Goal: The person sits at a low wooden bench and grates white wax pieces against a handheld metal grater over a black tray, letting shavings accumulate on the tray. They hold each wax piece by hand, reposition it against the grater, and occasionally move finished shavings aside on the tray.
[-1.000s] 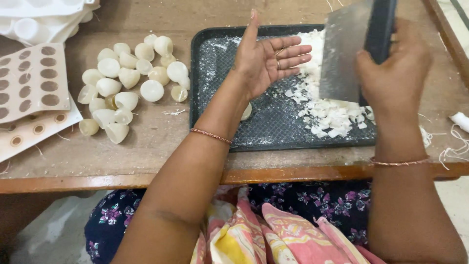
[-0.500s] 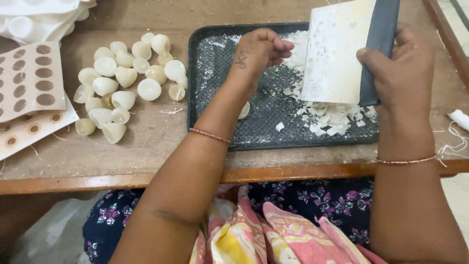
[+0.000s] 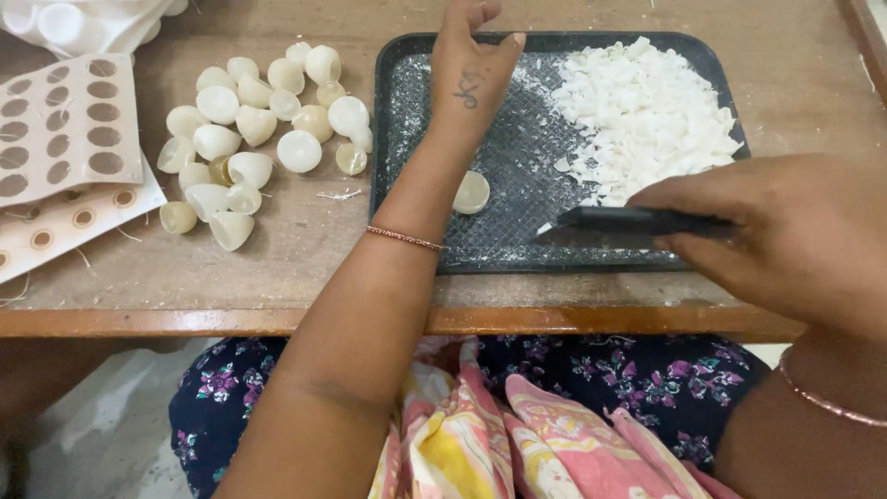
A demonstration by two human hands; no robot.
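Observation:
A dark tray (image 3: 517,249) lies on the wooden table with a heap of white flakes (image 3: 647,115) in its far right part. My right hand (image 3: 785,236) grips a flat scraper (image 3: 628,222), held edge-on just above the tray's near side. My left hand (image 3: 473,69) reaches over the tray's far left part, fingers together and pointing away, holding nothing I can see. One white dome-shaped shell (image 3: 471,192) lies on the tray next to my left forearm.
Several white dome shells (image 3: 249,129) lie piled on the table left of the tray. Pale mould sheets with round cavities (image 3: 65,139) sit at the left edge. White plastic moulds (image 3: 74,23) are at the far left corner. The table's front edge (image 3: 370,319) runs near my lap.
The scraper has dropped from upright over the flakes to lying flat near the tray's front. My left hand moved from the flakes toward the tray's far left. The flakes are heaped at the far right.

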